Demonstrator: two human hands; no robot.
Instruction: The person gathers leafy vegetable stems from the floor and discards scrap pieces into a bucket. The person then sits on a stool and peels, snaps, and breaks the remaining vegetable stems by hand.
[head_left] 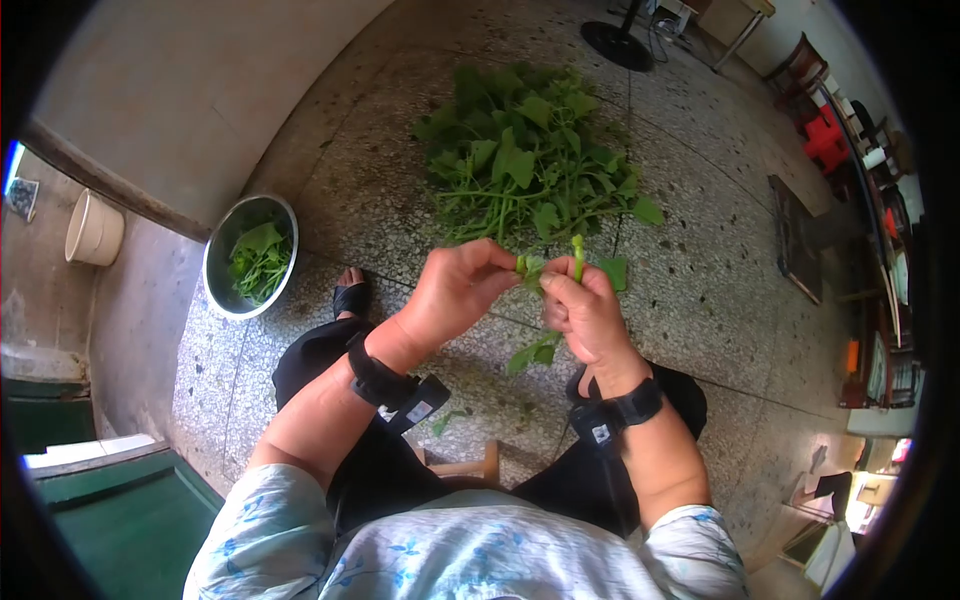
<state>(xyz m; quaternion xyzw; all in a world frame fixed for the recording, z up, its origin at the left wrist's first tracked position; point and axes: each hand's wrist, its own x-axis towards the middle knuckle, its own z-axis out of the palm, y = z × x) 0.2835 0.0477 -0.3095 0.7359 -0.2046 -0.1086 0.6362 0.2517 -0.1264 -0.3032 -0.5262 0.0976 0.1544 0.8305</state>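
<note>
My left hand (452, 290) pinches a short piece of green stem at its fingertips, in front of my lap. Close beside it, my right hand (588, 312) is closed round a leafy green stem (578, 258). The stem's pale tip sticks up above the fist, and a leaf (536, 352) hangs below it. Between the two hands a small leaf touches the fingers. Beyond them a large heap of leafy green vines (530, 150) lies on the speckled floor. To the left stands a metal basin (212, 290) with picked greens (262, 262) inside.
A foot in a dark sandal (350, 297) is near the basin. At the back is a round black stand base (617, 46). A white bucket (95, 228) stands far left, a red stool (825, 140) far right. Leaf scraps dot the stone floor (690, 310).
</note>
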